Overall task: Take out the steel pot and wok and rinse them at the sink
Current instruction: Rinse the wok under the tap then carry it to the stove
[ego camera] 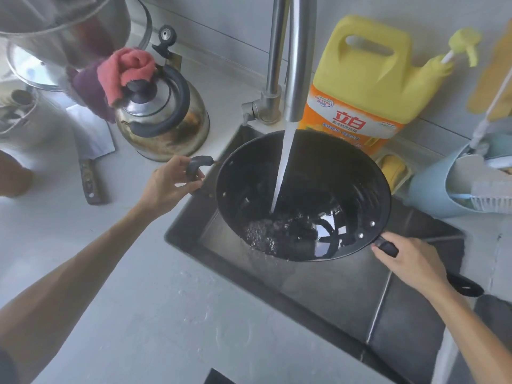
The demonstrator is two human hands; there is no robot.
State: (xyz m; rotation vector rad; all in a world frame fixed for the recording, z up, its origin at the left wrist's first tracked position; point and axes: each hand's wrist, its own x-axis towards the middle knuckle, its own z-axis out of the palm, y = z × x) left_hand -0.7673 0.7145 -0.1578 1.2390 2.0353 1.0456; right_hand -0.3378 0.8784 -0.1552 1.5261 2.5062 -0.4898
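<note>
Two hands on one big black wok (304, 195), and it sits tilted over the sink (346, 295) right under the running tap (293, 65), water pooling in the bottom. I judge it heavy, rigid and slick when wet, so I want both ends held. My left hand (169, 187) curls its fingers round the small loop handle (198, 166) at the far rim; my right hand (410, 261) wraps the long handle (460, 284) close to the rivets. Around me: the steel pot (63, 23) up on the left counter, a yellow detergent jug (365, 76) hard behind the wok's rim, a kettle (163, 117) beside the loop handle, then a cleaver (91, 139). The jug crowds any swing backward.
</note>
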